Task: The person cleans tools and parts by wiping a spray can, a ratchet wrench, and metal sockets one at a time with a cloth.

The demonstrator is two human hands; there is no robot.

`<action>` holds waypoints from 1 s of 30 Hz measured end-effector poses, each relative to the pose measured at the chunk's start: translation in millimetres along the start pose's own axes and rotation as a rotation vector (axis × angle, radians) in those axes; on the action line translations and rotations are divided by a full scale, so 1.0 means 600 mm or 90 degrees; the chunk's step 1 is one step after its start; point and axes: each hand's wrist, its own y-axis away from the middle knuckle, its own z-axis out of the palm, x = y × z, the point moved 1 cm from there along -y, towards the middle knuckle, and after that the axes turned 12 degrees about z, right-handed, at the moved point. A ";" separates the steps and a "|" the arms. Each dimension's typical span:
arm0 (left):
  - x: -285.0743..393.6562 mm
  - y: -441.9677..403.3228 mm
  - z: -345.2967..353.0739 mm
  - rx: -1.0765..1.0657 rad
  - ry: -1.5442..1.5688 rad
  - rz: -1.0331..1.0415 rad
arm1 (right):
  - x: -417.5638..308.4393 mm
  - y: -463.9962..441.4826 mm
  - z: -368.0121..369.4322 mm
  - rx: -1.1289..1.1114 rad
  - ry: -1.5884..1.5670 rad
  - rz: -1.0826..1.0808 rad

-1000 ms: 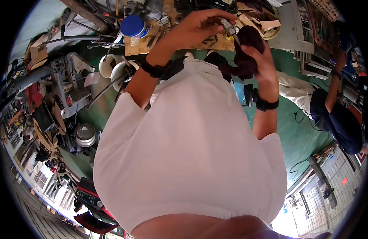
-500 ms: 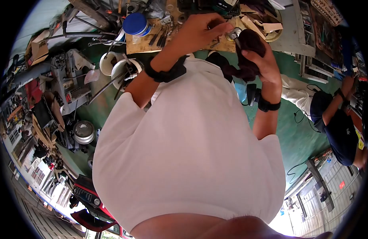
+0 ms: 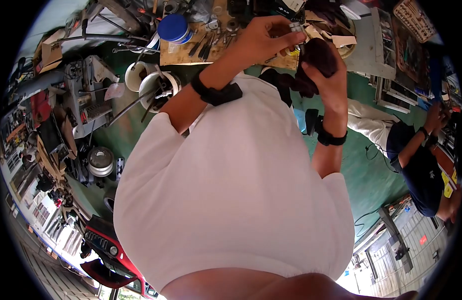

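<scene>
My left hand (image 3: 271, 37) is closed, with thumb and fingers pinching a small shiny metal piece (image 3: 295, 27) above the workbench. A metal stem runs from there toward the dark maroon cloth (image 3: 318, 59); its exact kind is unclear. My right hand (image 3: 331, 82) is wrapped round this bunched cloth, and part of the cloth hangs below the palm. Whatever the cloth covers is hidden.
Hand tools (image 3: 206, 47) and a blue-lidded tub (image 3: 173, 28) stand on the wooden workbench (image 3: 178, 56). White buckets (image 3: 153, 82) holding metal rods are at the left. A co-worker (image 3: 416, 165) is at the right.
My left hand has moved slightly right and now grips the metal piece between thumb and fingers. The cloth in my right hand has turned and shifted a little.
</scene>
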 end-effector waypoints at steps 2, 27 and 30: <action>-0.007 -0.002 -0.004 0.007 0.044 -0.002 | 0.001 -0.002 0.001 0.002 0.016 0.004; -0.007 0.003 -0.024 0.055 0.068 0.074 | -0.010 0.035 0.040 0.060 0.229 -0.131; -0.002 0.006 -0.044 -0.012 -0.067 0.045 | -0.003 0.030 0.032 0.014 0.431 -0.279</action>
